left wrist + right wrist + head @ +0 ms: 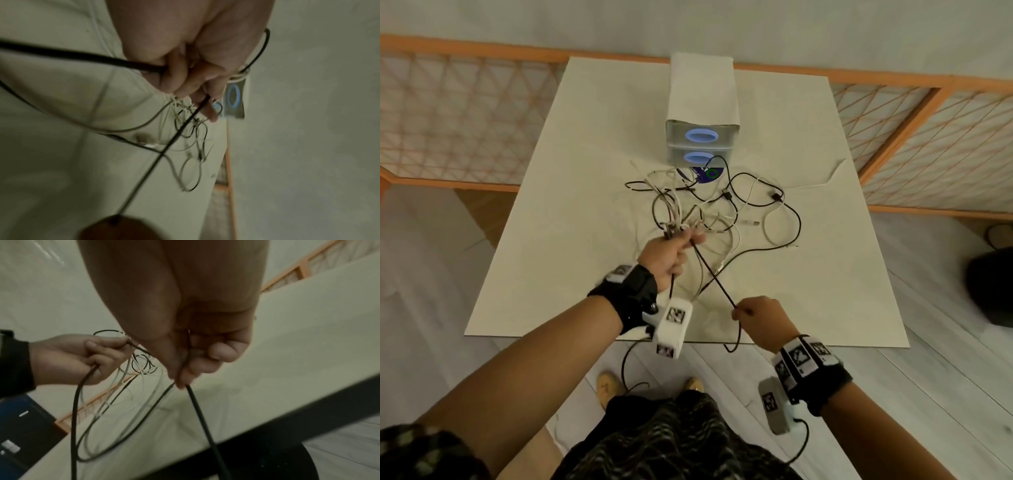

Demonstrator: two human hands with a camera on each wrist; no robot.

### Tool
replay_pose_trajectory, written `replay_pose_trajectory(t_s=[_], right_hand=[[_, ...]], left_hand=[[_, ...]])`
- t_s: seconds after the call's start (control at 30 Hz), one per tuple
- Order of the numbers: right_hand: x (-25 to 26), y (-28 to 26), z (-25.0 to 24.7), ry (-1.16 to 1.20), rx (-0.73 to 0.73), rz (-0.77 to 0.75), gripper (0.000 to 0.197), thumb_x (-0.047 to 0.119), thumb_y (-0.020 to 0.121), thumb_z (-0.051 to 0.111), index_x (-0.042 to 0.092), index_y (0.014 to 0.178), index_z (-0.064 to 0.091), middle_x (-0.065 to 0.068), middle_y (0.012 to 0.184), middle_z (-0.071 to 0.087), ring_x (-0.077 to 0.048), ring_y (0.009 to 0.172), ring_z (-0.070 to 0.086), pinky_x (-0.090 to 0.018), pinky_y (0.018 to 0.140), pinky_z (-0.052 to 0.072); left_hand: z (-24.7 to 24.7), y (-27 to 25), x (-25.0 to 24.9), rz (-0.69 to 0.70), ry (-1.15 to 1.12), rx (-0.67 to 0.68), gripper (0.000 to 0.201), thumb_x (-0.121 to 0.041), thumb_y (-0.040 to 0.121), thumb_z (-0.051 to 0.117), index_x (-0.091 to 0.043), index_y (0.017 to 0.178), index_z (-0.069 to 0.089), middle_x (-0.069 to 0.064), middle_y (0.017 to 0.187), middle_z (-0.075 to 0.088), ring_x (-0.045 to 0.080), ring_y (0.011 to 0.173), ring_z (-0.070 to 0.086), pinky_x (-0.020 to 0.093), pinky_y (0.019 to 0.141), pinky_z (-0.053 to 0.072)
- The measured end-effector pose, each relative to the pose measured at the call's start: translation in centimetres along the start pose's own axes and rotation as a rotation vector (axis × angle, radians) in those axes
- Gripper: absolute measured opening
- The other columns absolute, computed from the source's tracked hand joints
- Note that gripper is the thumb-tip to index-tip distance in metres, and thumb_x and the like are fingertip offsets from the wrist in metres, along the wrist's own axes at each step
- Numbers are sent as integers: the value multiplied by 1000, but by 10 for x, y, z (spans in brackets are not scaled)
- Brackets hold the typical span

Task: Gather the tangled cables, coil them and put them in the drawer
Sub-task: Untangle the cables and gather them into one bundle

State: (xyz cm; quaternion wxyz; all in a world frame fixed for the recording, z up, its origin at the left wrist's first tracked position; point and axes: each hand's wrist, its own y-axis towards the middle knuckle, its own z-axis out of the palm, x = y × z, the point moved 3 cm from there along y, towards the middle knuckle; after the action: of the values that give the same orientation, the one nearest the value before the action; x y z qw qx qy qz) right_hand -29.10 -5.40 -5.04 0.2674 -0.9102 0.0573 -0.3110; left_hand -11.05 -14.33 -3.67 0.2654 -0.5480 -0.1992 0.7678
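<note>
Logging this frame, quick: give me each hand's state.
Left hand: grips a bunch of cables.
Right hand: pinches one black cable.

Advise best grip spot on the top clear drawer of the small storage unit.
Hook fingers into the blue-ringed oval handle opening on the clear plastic top drawer, coming from the front, over the tangled cables. It is the only recess on that flat face.

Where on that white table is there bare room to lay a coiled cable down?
The table's left side, beside the left hand, is bare, as is the right side past the black cable loop. It is crowded in the middle, where the tangled cables spread in front of the drawer unit.
</note>
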Motion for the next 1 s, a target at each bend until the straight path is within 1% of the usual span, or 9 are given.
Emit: replay_pose_trajectory(t_s=[0.1,0.23,0.37,0.47,0.53,0.63,0.8,0.9,1.0], right_hand=[[25,10,-8,59,-31,-63,21,22,89,56,12,104,67,-3,99,68,-18,94,61,-20,77,37],[61,17,-13,406,-155,-125,16,13,89,51,14,79,63,-1,64,62,-17,62,57,-35,68,48],[52,-2,-21,606,-419,-131,18,10,92,49,15,83,64,2,57,56,-9,54,53,-33,65,55],[34,-15,-18,699,-456,-94,15,12,92,52,13,85,65,-1,59,59,-12,57,56,-35,66,58],[14,-21,-12,554,-381,-58,16,11,91,52,13,83,66,-1,59,59,-15,57,56,-35,66,55],[-21,-28,5,199,-109,18,19,12,91,51,9,88,69,-6,70,65,-13,62,57,-28,67,47],[-25,-37,8,-334,270,1,31,25,92,50,9,114,65,-9,121,64,-25,113,56,-28,92,42],[-8,-23,-9,-430,292,-16,29,23,90,51,8,108,68,-10,118,66,-27,111,59,-30,94,46],[16,8,-25,-439,136,-114,28,17,92,47,12,109,68,-10,117,67,-27,107,61,-31,95,46]], left_hand=[[8,-7,23,43,250,11,17,-30,93,56,-21,91,70,2,93,71,8,41,25,18,35,18],[3,-1,24,106,376,-64,24,-46,86,59,-29,83,76,10,87,55,13,46,26,21,39,20],[-7,4,10,96,190,-272,32,-49,86,58,-19,94,66,-1,71,51,12,45,26,22,40,20],[-12,3,-1,76,-32,-226,20,-36,94,52,-23,108,54,-4,102,66,6,39,21,16,34,18],[-10,-1,-9,101,73,-137,14,-30,96,48,-21,100,58,-1,91,67,4,37,23,15,34,17],[-4,-11,-11,113,329,-39,17,-21,97,47,-18,84,57,-5,58,42,2,36,26,15,35,19],[-6,-28,0,39,186,12,22,-4,93,38,-19,77,40,-6,51,36,3,37,28,16,37,20],[-6,-41,4,3,59,72,23,-9,98,31,-15,80,44,-3,55,39,6,42,31,18,41,24],[-8,-50,3,122,279,115,23,-25,102,33,-17,101,54,-2,69,42,8,57,37,21,57,42]])
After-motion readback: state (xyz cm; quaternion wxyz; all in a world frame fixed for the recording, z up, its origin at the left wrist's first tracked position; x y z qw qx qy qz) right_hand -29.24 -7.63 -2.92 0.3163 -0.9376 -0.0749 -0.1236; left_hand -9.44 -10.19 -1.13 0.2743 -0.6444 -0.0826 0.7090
